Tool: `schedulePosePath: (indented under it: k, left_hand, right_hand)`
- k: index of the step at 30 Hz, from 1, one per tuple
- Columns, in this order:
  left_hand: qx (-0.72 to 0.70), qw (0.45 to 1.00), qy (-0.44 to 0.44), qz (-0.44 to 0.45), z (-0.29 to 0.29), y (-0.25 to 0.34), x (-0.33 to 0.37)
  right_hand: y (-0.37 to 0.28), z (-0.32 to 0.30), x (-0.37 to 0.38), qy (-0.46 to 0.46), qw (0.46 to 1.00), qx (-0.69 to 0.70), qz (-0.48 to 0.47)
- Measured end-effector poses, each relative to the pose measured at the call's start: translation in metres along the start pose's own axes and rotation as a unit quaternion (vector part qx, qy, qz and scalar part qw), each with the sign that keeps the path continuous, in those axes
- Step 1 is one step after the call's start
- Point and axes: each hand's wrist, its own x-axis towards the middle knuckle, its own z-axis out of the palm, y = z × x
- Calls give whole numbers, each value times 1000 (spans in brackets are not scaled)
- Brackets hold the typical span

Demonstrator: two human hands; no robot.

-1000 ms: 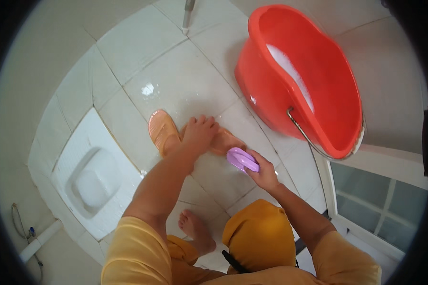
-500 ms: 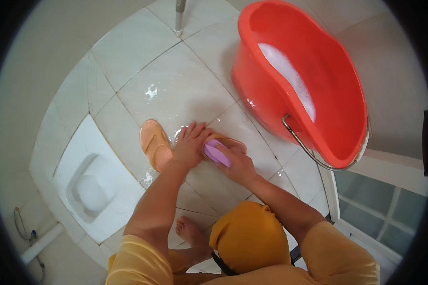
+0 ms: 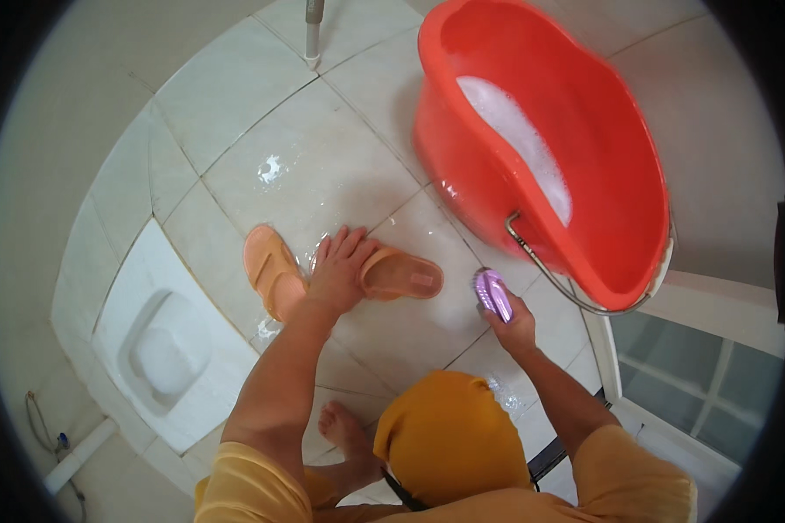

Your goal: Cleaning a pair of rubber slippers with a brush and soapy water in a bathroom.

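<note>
My left hand (image 3: 340, 268) lies over one end of an orange slipper (image 3: 408, 275) on the wet tiled floor, its fingers stretched out and apart. That slipper's other end, with the footbed showing, points right. Its mate, a second orange slipper (image 3: 269, 261), rests to the left, partly behind my left wrist. A purple scrub brush (image 3: 494, 295) is in my right hand (image 3: 515, 326), closed round its near end. The brush is off the slipper, to its right, with bristles facing left.
A big red bucket (image 3: 453, 148) with white suds (image 3: 523, 144) stands at the upper right, its metal handle (image 3: 554, 266) hanging down. A squat toilet (image 3: 205, 305) is set into the floor at left. A grey pole (image 3: 313, 35) stands at the top. My bare foot (image 3: 344, 425) is below.
My right hand has moved right with the scrub brush, off the slipper, uncovering its footbed. My left hand stays on the slipper.
</note>
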Motion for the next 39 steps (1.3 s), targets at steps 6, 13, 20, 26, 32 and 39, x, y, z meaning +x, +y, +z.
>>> schedulePosePath:
  k: [6,13,20,26,32,39]
  left_hand:
    - [-8,1000,9,12,-1,-5,-4]
    - [13,1000,-17,-17,-4,7,1]
    - [6,1000,-10,-9,-4,5,-2]
    - [4,1000,-1,9,2,-3,-4]
    - [12,1000,-5,-6,1,-2,1]
    - [-1,999,-29,-27,-6,6,0]
  right_hand:
    - [-88,56,46,-45,986,-107,-118]
    - [-65,44,17,35,988,30,-145]
    - [-17,13,-1,24,990,-43,-135]
    - [-84,33,44,-72,984,-102,-129]
    - [-65,29,28,25,984,-21,-173]
    - [-9,-6,19,22,988,-4,-152]
